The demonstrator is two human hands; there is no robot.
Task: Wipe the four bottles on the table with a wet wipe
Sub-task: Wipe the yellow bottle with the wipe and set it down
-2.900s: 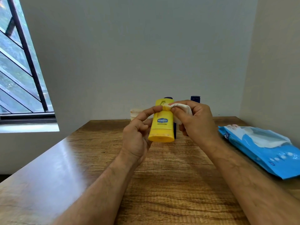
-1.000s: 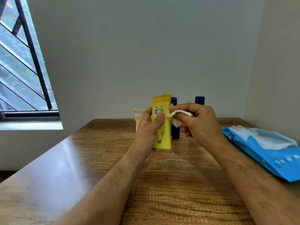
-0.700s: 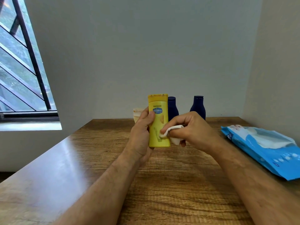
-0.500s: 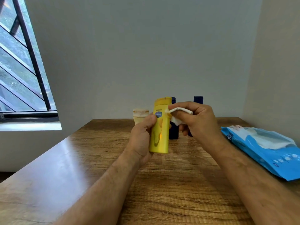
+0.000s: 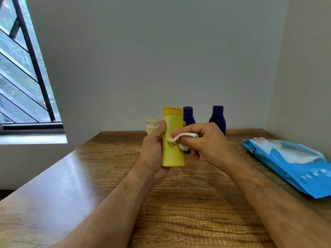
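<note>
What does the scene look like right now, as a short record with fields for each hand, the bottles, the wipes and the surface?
left hand: grips the upright yellow plastic bottle above the table
right hand: pinches the white wet wipe against the yellow bottle's side
other bottles: two dark blue bottles and a beige-capped bottle stand at the back, near the wall
wipes: blue wet-wipe pack lies at right
surface: brown wooden table

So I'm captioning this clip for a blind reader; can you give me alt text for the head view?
A person's left hand holds a yellow bottle upright above a wooden table while the right hand presses a white wet wipe against it. Behind stand two dark blue bottles and a cream bottle; a blue wipes pack lies to the right.
</note>
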